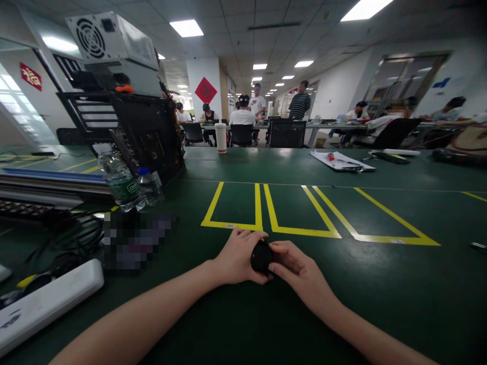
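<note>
A small round black object sits between both my hands, low over the green table, just in front of the yellow taped boxes. My left hand curls around its left side with fingers closed over it. My right hand grips its right side, thumb and fingers pressed against it. Most of the object is hidden by my fingers, so I cannot tell what it is.
An open black computer case with a power supply on top stands at the left. Two water bottles, cables and a white power strip lie near it. A clipboard and cup sit farther back. People sit at desks behind.
</note>
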Available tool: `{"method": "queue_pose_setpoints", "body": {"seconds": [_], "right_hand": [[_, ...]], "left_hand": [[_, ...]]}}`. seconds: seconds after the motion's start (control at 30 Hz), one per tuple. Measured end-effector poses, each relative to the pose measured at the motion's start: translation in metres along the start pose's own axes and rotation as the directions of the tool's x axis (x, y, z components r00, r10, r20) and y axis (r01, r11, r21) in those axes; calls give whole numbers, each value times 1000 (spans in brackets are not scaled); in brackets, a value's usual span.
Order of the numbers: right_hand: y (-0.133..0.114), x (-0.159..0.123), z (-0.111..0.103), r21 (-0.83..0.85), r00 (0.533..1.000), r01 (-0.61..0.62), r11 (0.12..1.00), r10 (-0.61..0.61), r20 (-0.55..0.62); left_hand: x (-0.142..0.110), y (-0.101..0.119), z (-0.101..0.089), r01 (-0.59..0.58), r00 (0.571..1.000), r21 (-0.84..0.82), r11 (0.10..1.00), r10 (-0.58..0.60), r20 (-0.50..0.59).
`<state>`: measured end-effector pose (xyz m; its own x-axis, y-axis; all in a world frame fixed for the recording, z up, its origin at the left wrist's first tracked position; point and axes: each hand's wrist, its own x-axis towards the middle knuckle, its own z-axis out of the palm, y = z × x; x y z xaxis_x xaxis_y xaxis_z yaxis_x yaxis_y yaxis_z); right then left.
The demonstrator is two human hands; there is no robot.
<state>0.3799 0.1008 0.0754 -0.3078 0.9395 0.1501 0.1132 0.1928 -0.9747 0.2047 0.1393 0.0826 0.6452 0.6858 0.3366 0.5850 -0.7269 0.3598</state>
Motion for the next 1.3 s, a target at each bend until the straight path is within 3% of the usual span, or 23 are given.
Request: {"method": "queue_pose_setpoints", "body": {"seconds": [0.2,0.47,0.83,1.03,1.3], "right_hand": [[-1,2,0,81,994,-90,993,85,66],[-3,0,-2,-70,996,-64,995,69,63],[-5,4,-4,-58,988,-124,991,128,85],[-5,3,-7,-188,990,-16,982,42,136],[-5,2,-7,-387,989,133,913,-97,112]], "left_hand": [[2,-6,-1,-51,998,-18,999,52,45],[2,-6,-4,-55,995,-17,998,56,77],[3,-4,-6,-73,994,-28,997,75,84],[3,1,-14,-59,989,-44,997,64,133],[3,1,-13,-47,990,-41,998,52,129]]}}
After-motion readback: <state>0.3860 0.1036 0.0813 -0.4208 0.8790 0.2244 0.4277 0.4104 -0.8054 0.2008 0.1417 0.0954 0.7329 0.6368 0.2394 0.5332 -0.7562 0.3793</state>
